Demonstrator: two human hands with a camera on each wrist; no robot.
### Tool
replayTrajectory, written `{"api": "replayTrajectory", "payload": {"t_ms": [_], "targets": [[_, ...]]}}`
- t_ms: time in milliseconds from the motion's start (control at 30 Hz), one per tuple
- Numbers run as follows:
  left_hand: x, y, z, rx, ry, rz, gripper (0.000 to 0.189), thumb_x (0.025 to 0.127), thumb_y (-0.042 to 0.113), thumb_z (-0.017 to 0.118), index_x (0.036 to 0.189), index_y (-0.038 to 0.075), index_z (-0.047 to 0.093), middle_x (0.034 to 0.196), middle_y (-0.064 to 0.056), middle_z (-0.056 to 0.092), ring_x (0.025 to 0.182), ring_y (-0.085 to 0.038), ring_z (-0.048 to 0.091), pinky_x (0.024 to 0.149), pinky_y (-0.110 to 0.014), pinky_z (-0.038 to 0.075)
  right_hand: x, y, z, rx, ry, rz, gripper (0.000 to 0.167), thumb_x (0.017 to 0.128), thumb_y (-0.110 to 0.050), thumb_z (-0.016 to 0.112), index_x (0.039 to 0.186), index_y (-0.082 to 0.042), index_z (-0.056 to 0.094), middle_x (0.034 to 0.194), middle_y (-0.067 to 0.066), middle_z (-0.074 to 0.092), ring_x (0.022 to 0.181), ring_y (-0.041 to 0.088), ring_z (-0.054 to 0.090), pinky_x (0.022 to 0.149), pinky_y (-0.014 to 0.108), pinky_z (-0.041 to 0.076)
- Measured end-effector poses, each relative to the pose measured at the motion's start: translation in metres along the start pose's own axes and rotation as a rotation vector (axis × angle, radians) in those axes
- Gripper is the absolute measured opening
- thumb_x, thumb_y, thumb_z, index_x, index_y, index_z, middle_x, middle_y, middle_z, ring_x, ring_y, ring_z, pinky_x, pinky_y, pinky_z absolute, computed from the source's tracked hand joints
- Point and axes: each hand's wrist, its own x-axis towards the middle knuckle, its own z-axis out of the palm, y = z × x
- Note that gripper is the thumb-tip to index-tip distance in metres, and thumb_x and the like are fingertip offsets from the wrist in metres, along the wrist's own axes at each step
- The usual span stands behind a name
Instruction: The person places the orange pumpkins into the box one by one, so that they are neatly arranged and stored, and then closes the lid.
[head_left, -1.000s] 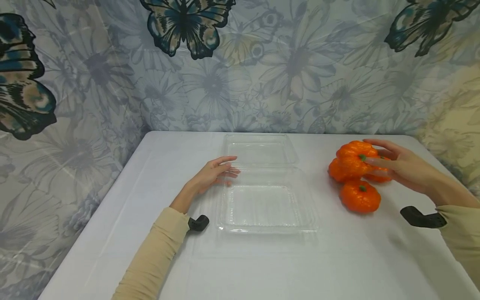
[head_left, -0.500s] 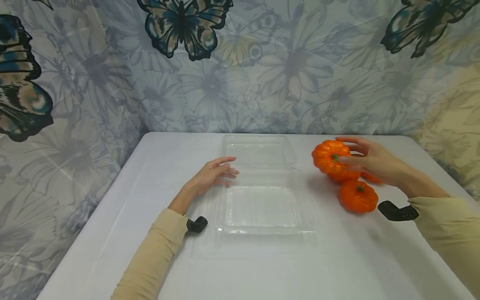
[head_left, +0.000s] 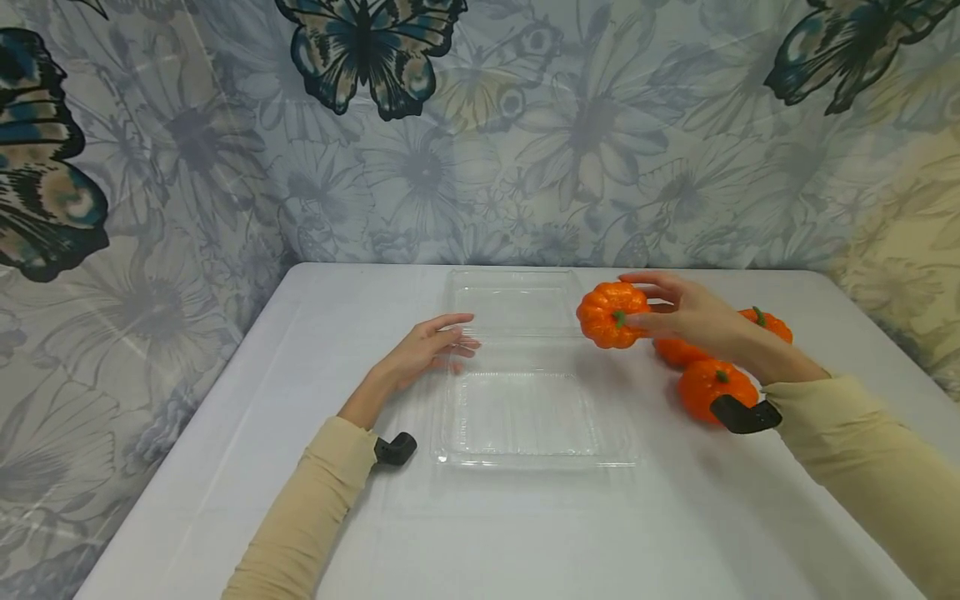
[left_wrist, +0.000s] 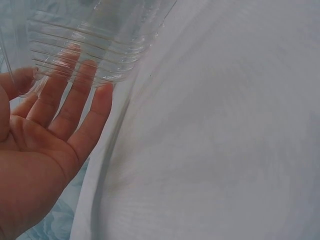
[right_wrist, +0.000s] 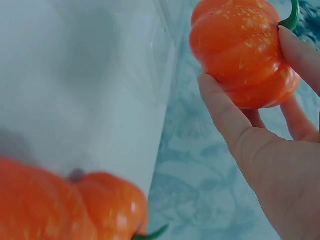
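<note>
My right hand (head_left: 686, 315) holds a small orange pumpkin (head_left: 612, 315) with a green stem, raised over the right side of the clear plastic clamshell container (head_left: 522, 412). In the right wrist view, thumb and fingers grip the pumpkin (right_wrist: 245, 52) around its side. The container lies with its lid (head_left: 517, 302) folded back toward the wall. My left hand (head_left: 420, 348) is at the container's left side near the hinge. In the left wrist view, its fairly straight fingers (left_wrist: 75, 107) reach along the ribbed plastic wall, with the thumb at the rim.
Right of the container on the white table (head_left: 360, 517), a pumpkin (head_left: 717, 387) sits at the front, with another pumpkin (head_left: 677, 352) behind it. A further pumpkin (head_left: 772, 323) is partly hidden by the right arm. Butterfly-print cloth (head_left: 480, 167) hangs behind the table.
My right hand has carried the pumpkin leftward from the group to the container's right side, uncovering more of the far-right pumpkin. The left hand stays at the container.
</note>
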Motion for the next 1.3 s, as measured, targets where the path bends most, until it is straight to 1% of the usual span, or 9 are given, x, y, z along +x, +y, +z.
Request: {"api": "replayTrajectory", "payload": {"t_ms": [100, 200, 367, 433, 700, 867, 933, 1100, 1300], "targets": [[0.000, 0.000, 0.000, 0.003, -0.001, 0.001, 0.045, 0.104, 0.018, 0.042, 0.146, 0.002, 0.035, 0.124, -0.022, 0.058, 0.112, -0.029, 0.058, 0.080, -0.036, 0.052, 0.006, -0.006, 0.009, 0.011, -0.024, -0.013, 0.071, 0.087, -0.031, 0.072, 0.146, -0.018, 0.034, 0.146, 0.009, 0.035, 0.121, 0.026, 0.050, 0.091, 0.039, 0.048], [0.000, 0.001, 0.000, 0.002, -0.005, 0.005, 0.045, 0.104, 0.018, 0.042, 0.146, 0.004, 0.036, 0.124, -0.022, 0.058, 0.112, -0.030, 0.057, 0.080, -0.036, 0.051, 0.012, -0.010, 0.018, -0.019, -0.061, -0.031, 0.071, 0.087, -0.032, 0.071, 0.146, -0.018, 0.034, 0.145, 0.008, 0.036, 0.120, 0.026, 0.051, 0.093, 0.040, 0.047], [0.001, 0.001, 0.001, -0.001, -0.011, 0.004, 0.044, 0.104, 0.017, 0.042, 0.146, 0.004, 0.036, 0.125, -0.023, 0.058, 0.113, -0.030, 0.057, 0.080, -0.036, 0.051, 0.019, -0.015, 0.031, -0.009, -0.120, -0.068, 0.068, 0.089, -0.027, 0.069, 0.146, -0.013, 0.034, 0.145, 0.013, 0.037, 0.121, 0.030, 0.050, 0.092, 0.040, 0.047], [0.002, 0.000, 0.002, 0.002, -0.015, 0.002, 0.045, 0.104, 0.017, 0.042, 0.146, 0.003, 0.035, 0.125, -0.023, 0.057, 0.113, -0.030, 0.057, 0.080, -0.036, 0.051, 0.022, -0.016, 0.037, 0.011, -0.127, -0.074, 0.066, 0.089, -0.024, 0.069, 0.145, -0.011, 0.036, 0.144, 0.014, 0.037, 0.121, 0.032, 0.049, 0.090, 0.039, 0.048], [0.001, 0.002, 0.005, -0.003, 0.006, -0.024, 0.044, 0.104, 0.016, 0.042, 0.145, 0.002, 0.036, 0.123, -0.022, 0.059, 0.111, -0.030, 0.058, 0.079, -0.034, 0.052, 0.033, -0.019, 0.055, -0.010, -0.142, -0.121, 0.063, 0.087, -0.020, 0.072, 0.141, -0.010, 0.042, 0.140, 0.014, 0.042, 0.121, 0.033, 0.047, 0.089, 0.040, 0.049], [0.003, 0.003, 0.008, -0.018, -0.012, -0.040, 0.045, 0.103, 0.015, 0.043, 0.145, 0.003, 0.036, 0.124, -0.022, 0.059, 0.113, -0.030, 0.058, 0.080, -0.035, 0.052, 0.036, -0.021, 0.065, 0.003, -0.162, -0.132, 0.061, 0.087, -0.015, 0.072, 0.141, -0.009, 0.043, 0.141, 0.016, 0.041, 0.122, 0.035, 0.046, 0.086, 0.039, 0.051], [0.002, 0.003, 0.008, -0.020, -0.006, -0.043, 0.045, 0.103, 0.015, 0.043, 0.145, 0.003, 0.036, 0.124, -0.022, 0.059, 0.112, -0.030, 0.058, 0.080, -0.035, 0.052, 0.039, -0.022, 0.070, 0.000, -0.172, -0.139, 0.060, 0.087, -0.014, 0.071, 0.140, -0.009, 0.044, 0.141, 0.016, 0.041, 0.122, 0.036, 0.046, 0.086, 0.039, 0.051], [0.000, 0.004, 0.007, -0.017, 0.016, -0.056, 0.043, 0.103, 0.013, 0.043, 0.144, 0.002, 0.037, 0.124, -0.023, 0.058, 0.111, -0.031, 0.058, 0.079, -0.035, 0.053, 0.045, -0.027, 0.086, -0.037, -0.202, -0.158, 0.060, 0.087, -0.012, 0.071, 0.140, -0.008, 0.045, 0.141, 0.016, 0.042, 0.121, 0.036, 0.046, 0.088, 0.040, 0.050], [-0.001, 0.004, 0.007, -0.005, -0.001, -0.038, 0.044, 0.103, 0.014, 0.043, 0.145, 0.000, 0.036, 0.126, -0.024, 0.057, 0.110, -0.031, 0.059, 0.081, -0.037, 0.053, 0.050, -0.030, 0.099, -0.071, -0.232, -0.189, 0.057, 0.087, -0.012, 0.071, 0.138, -0.008, 0.047, 0.139, 0.015, 0.045, 0.121, 0.038, 0.046, 0.091, 0.042, 0.048]]}}
